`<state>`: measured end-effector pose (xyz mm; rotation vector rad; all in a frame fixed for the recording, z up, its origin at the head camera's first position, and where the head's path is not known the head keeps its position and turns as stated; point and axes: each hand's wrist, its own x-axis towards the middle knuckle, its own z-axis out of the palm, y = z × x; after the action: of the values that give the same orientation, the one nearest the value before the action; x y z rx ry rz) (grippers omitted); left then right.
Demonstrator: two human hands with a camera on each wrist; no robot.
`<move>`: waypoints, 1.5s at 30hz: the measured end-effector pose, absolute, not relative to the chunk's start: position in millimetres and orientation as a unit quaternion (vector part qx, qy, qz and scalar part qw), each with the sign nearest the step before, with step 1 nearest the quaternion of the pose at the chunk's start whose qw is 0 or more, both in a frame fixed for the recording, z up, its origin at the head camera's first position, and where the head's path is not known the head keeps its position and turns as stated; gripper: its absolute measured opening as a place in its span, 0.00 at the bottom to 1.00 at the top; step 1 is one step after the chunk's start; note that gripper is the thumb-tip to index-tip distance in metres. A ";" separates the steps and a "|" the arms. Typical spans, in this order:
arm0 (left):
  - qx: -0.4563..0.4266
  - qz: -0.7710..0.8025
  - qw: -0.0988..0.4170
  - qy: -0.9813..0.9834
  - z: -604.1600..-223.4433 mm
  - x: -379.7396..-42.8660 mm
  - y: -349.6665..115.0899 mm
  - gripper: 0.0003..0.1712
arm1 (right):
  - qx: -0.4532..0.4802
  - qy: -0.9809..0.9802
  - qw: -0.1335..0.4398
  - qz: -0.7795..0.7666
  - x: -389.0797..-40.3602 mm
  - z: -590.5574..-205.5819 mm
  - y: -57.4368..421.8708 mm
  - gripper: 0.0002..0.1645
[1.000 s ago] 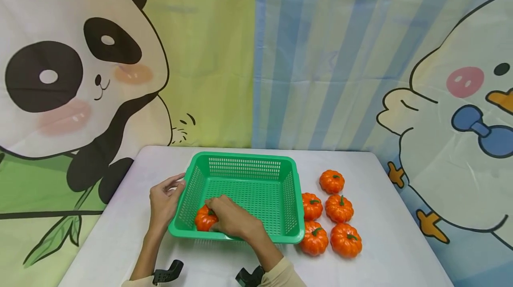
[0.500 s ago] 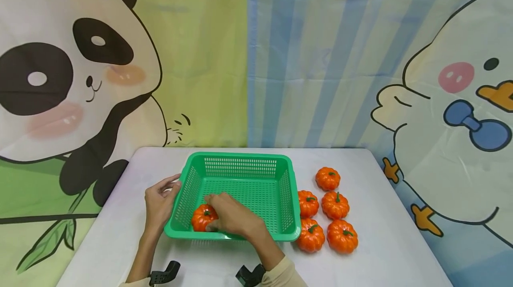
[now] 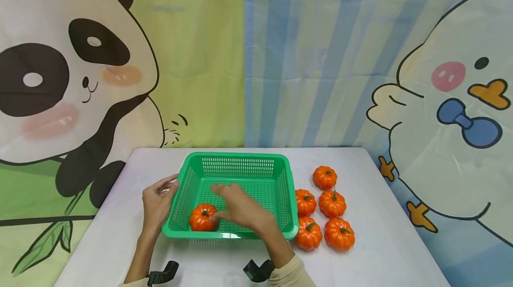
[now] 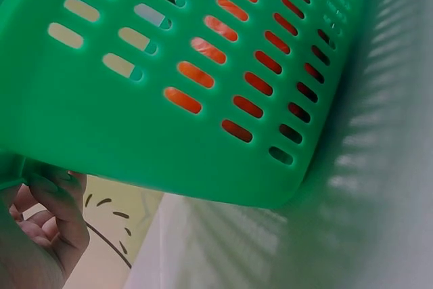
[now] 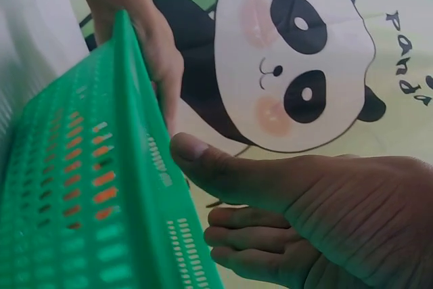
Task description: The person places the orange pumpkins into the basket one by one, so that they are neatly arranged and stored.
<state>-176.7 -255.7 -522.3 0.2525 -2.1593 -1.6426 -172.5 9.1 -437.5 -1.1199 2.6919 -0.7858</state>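
Green plastic basket (image 3: pixel 240 157) taken as reference: over its near-left interior, the right hand (image 3: pixel 240 209) has thumb and fingers spread apart, gripping nothing. Its thumb tip overlaps the right edge of the orange pumpkin (image 3: pixel 201 218) in the head view; contact cannot be confirmed. That pumpkin sits upright, stem up, inside the basket at the near-left corner.

At the basket's left rim, the left hand (image 3: pixel 157 204) has bent fingers, tips meeting the rim from outside; whether they pinch it cannot be determined.

Right of the basket, five further pumpkins (image 3: pixel 332 203) stand close together, the two nearest partly covered by its right rim. The white table (image 3: pixel 384 215) supports the basket. Nearer the wearer than the basket, both wrists carry black devices (image 3: pixel 163 273). Beyond the basket hangs a printed backdrop (image 3: pixel 208 55).
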 end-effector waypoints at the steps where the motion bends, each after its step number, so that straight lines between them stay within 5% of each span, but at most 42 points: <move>1: 0.091 -0.591 0.209 -0.774 -522.3 -176.9 -255.1 0.17 | -0.370 0.889 0.057 -0.263 -172.9 -435.4 11.9 0.49; 45: 0.116 -0.576 0.200 -0.784 -525.5 -179.3 -258.2 0.18 | -0.211 0.906 -0.101 -0.353 -190.8 -429.4 129.7 0.44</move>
<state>-179.3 -258.2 -525.5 0.3236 -2.1923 -1.6087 -190.8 129.7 -429.4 -0.7098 3.0454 -1.1872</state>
